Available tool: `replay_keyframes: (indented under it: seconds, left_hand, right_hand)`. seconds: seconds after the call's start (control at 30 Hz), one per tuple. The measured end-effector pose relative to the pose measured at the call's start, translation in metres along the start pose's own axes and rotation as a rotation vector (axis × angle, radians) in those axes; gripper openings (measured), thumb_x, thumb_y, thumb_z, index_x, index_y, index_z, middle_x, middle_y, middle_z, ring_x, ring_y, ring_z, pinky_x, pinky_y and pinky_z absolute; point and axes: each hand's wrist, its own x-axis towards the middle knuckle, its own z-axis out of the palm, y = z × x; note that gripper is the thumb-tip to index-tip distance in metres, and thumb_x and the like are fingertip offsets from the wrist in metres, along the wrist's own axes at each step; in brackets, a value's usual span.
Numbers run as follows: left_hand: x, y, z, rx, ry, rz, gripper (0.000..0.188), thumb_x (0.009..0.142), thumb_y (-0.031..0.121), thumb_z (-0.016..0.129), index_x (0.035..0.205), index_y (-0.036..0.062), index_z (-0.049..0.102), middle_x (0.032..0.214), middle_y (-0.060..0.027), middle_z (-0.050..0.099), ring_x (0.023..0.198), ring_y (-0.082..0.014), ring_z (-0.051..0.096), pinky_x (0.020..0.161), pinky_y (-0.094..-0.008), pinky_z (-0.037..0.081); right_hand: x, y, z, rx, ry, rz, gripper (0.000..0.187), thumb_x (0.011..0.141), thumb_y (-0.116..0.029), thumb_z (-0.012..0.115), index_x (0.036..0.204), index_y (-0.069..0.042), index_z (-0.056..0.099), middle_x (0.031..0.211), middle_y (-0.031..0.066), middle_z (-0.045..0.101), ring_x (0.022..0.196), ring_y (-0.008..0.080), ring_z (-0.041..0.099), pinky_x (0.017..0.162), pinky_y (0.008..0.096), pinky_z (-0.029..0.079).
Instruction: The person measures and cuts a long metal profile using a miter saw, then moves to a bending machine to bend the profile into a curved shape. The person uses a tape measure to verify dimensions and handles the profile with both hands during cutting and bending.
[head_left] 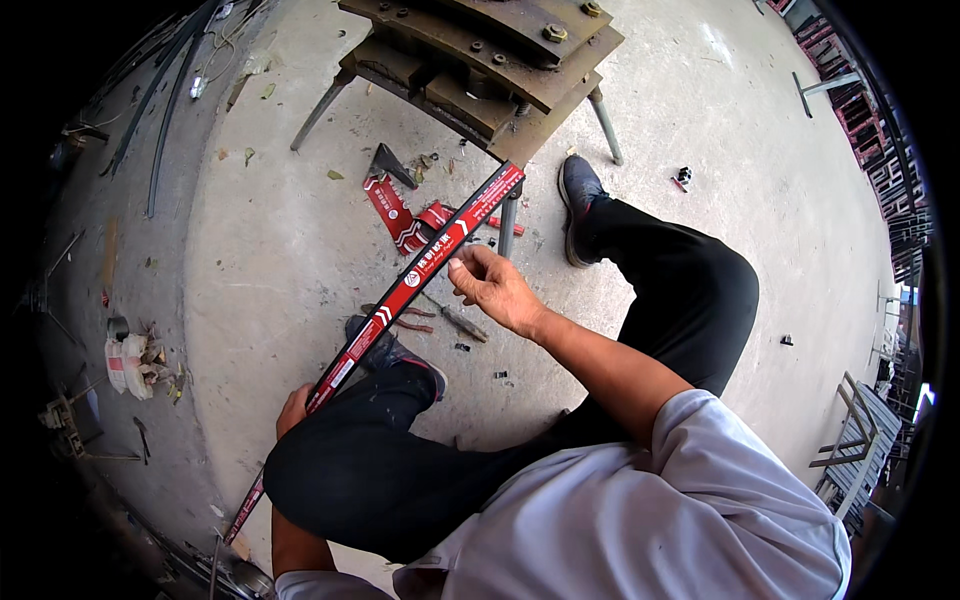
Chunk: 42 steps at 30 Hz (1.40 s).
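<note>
A long black bar faced with red printed film [405,290] slants across the view, from below the metal machine down past my left knee. My left hand [293,409] is closed round it beside that knee; the fingers are partly hidden. Close to the bar's right edge, my right hand [497,292] is curled, thumb and forefinger brought together. Whether they pinch a bit of film, I cannot make out. A crumpled strip of red film [393,213] lies on the floor beyond the bar. Pliers [408,318] and a screwdriver-like tool [458,321] lie beneath it.
A rusty bolted metal machine [490,65] stands on legs straight ahead. Small black pieces [683,178] and dry leaves are scattered over the concrete floor [290,260]. Long dark rods [165,120] lie at the left. Stacked metal frames [860,120] line the far right.
</note>
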Motion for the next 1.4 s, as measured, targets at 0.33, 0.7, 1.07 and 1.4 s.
replay_keyframes:
  seconds: [0.33, 0.7, 1.07, 1.4]
  left_hand:
    - [0.011, 0.030, -0.023, 0.005, -0.141, 0.028, 0.042, 0.097, 0.020, 0.069, 0.135, 0.0038, 0.061, 0.120, -0.0166, 0.067, 0.110, -0.0309, 0.067, 0.098, -0.0364, 0.050]
    - [0.001, 0.049, -0.061, -0.447, -0.271, -0.235, 0.032, 0.111, 0.020, 0.051, 0.134, -0.0010, 0.058, 0.108, -0.0076, 0.065, 0.099, -0.0140, 0.055, 0.092, -0.0279, 0.045]
    - [0.009, 0.023, -0.060, -0.197, -0.143, -0.095, 0.031, 0.110, 0.018, 0.052, 0.135, 0.0017, 0.059, 0.112, -0.0147, 0.068, 0.104, -0.0233, 0.061, 0.096, -0.0347, 0.047]
    - [0.008, -0.004, -0.043, -0.154, 0.056, -0.110, 0.023, 0.101, 0.017, 0.067, 0.119, 0.0019, 0.063, 0.100, -0.0148, 0.066, 0.091, -0.0265, 0.061, 0.087, -0.0368, 0.050]
  right_hand:
    - [0.021, 0.008, -0.001, 0.221, -0.067, 0.016, 0.032, 0.107, -0.033, 0.063, 0.115, -0.002, 0.060, 0.100, 0.0059, 0.068, 0.087, 0.0140, 0.067, 0.075, 0.0310, 0.058]
    - [0.036, 0.020, 0.004, 0.356, 0.029, -0.034, 0.033, 0.108, -0.030, 0.061, 0.092, -0.001, 0.061, 0.082, 0.0040, 0.065, 0.073, 0.0102, 0.061, 0.065, 0.0284, 0.053]
    - [0.040, 0.052, 0.005, 0.245, -0.019, 0.074, 0.031, 0.108, -0.030, 0.062, 0.093, -0.003, 0.065, 0.079, 0.0024, 0.067, 0.068, 0.0092, 0.061, 0.062, 0.0266, 0.053]
    - [0.055, 0.061, 0.015, 0.037, -0.036, 0.274, 0.037, 0.107, -0.036, 0.060, 0.097, -0.002, 0.069, 0.077, 0.0028, 0.068, 0.066, 0.0115, 0.062, 0.063, 0.0283, 0.055]
